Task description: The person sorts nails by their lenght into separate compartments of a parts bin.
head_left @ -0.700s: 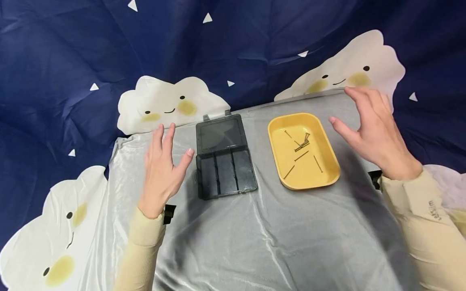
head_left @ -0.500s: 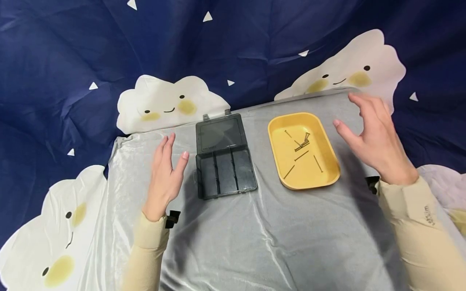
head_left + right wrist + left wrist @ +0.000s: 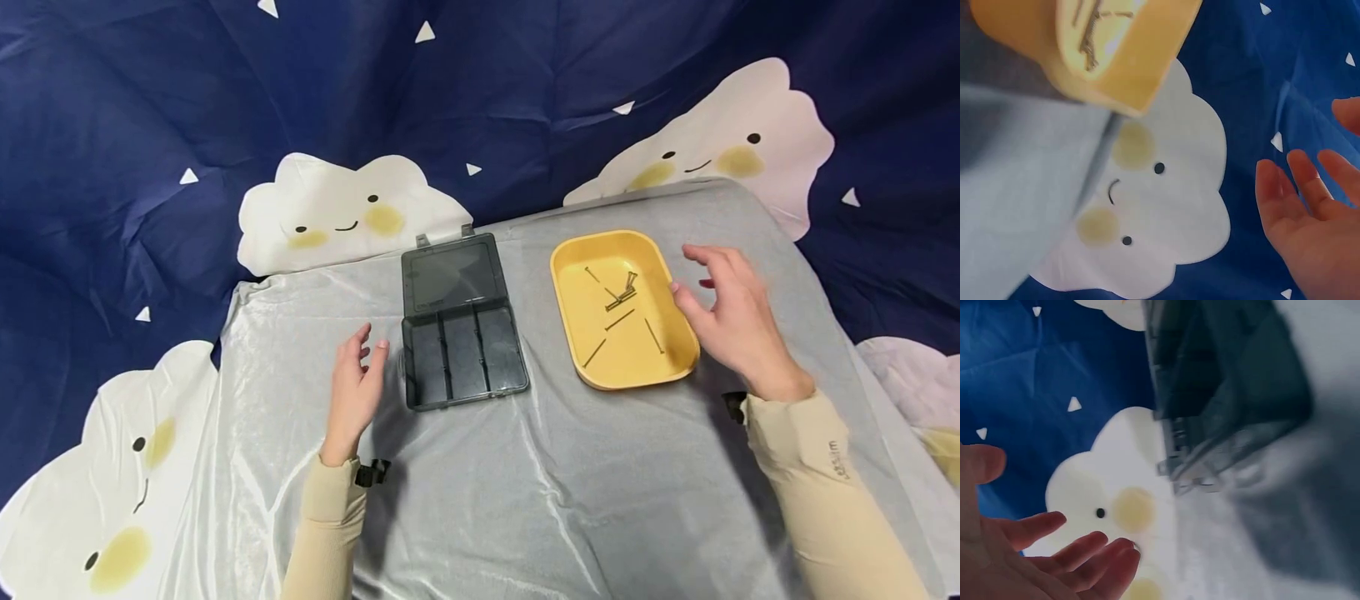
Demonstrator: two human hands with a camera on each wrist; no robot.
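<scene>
1. The right hand (image 3: pixel 731 321) is held in the air with nothing in its grasp, fingers loosely bent and thumb spread from them, leaving a wide gap. It is at the right side of the yellow tray (image 3: pixel 681 354); its thumb tip overlaps the rim in the head view, but the right wrist view shows hand and tray apart.
2. The left hand (image 3: pixel 352 396) also holds nothing, its fingers relaxed and slightly curled, thumb apart, just left of the dark box (image 3: pixel 467 367) and not touching it.
3. Inside the tray lie several thin metal fasteners (image 3: pixel 620 320): some bunched toward the far right, others scattered singly across its floor.
4. The box stands left of the tray with its lid (image 3: pixel 453 275) folded back; two dividers (image 3: pixel 481 346) part it into three long compartments.
5. Both containers rest on a grey cloth-covered surface (image 3: pixel 480 500).
6. Compared with the earlier frames, the right hand has come in toward the tray and the left has drawn lower, nearer the person; the containers have stayed put.
</scene>
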